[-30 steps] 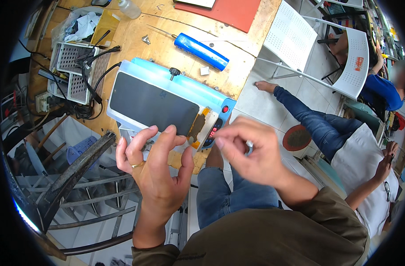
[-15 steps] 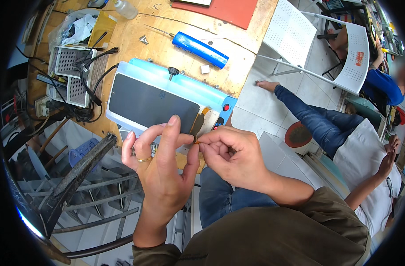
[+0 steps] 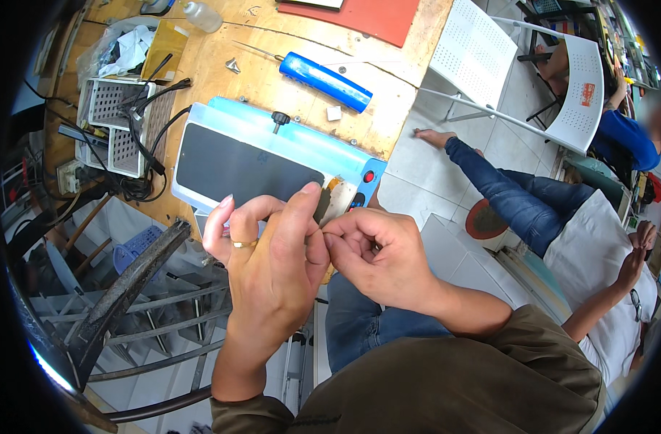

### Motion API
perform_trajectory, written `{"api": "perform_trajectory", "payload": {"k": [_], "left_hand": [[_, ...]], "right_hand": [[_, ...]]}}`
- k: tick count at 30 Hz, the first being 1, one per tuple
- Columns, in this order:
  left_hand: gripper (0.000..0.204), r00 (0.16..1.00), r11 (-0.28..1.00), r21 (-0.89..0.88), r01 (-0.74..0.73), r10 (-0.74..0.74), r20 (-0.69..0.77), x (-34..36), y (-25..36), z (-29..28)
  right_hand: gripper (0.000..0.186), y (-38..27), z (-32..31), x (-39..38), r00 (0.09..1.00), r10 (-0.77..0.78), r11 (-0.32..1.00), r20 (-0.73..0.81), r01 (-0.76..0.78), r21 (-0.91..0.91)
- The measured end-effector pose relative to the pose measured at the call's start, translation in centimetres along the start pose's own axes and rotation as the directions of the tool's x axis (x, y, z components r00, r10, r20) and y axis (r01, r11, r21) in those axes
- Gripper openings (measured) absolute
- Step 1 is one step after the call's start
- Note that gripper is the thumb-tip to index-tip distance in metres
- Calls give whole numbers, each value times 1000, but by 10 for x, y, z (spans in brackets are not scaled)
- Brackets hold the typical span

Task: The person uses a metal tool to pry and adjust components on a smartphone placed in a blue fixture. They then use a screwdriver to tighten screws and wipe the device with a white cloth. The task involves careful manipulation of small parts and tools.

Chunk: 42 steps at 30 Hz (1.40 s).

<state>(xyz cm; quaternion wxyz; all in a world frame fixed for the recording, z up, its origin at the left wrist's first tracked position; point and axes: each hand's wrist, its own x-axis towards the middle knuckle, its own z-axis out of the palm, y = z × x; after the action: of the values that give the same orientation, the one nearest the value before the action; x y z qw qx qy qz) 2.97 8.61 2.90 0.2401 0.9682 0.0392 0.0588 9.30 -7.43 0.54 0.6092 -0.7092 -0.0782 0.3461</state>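
A dark phone screen [image 3: 245, 165] lies on a pale plate on top of a light-blue bench machine [image 3: 323, 148], which has a black knob [image 3: 280, 118] and a red button [image 3: 369, 176]. A dark flex cable [image 3: 322, 204] comes off the screen's right end. My left hand [image 3: 272, 249], with a ring on it, is beside that end, thumb and index finger pinched together near the cable. My right hand [image 3: 381, 249] is closed in a pinch, its fingertips meeting the left ones. Whatever the fingertips hold is hidden.
Behind the machine lie a blue cylinder with a thin spike [image 3: 325, 82], a small white cube [image 3: 334, 113] and a red mat [image 3: 366, 18]. White baskets [image 3: 120, 130] with black cables stand left, a clear bottle [image 3: 203, 16] far left. A seated person [image 3: 576, 231] and white chairs [image 3: 475, 50] are right.
My left hand has turned and its raised fingers have come right and closer to the right hand. A small orange bit at the fingertips is now out of sight.
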Motion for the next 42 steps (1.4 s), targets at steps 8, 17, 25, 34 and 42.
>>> {"api": "perform_trajectory", "payload": {"k": [8, 17, 25, 34, 42], "left_hand": [[75, 999, 999, -48, 10, -11, -33, 5, -12, -5], [85, 1000, 995, 103, 5, -2, -26, -8, 6, -9], [78, 999, 995, 99, -11, 15, -40, -3, 4, -1], [59, 998, 999, 25, -30, 32, -56, 1, 0, 6], [56, 998, 998, -39, -52, 51, -38, 1, -6, 8]], "right_hand": [[3, 2, -1, 2, 1000, -16, 1000, 14, 16, 7], [3, 3, -1, 5, 998, -70, 997, -2, 70, 25], [3, 2, -2, 6, 995, -97, 995, 7, 96, 36], [4, 2, -2, 8, 997, -75, 997, -1, 75, 2], [5, 1, -3, 9, 997, -71, 997, -2, 71, -8]]}}
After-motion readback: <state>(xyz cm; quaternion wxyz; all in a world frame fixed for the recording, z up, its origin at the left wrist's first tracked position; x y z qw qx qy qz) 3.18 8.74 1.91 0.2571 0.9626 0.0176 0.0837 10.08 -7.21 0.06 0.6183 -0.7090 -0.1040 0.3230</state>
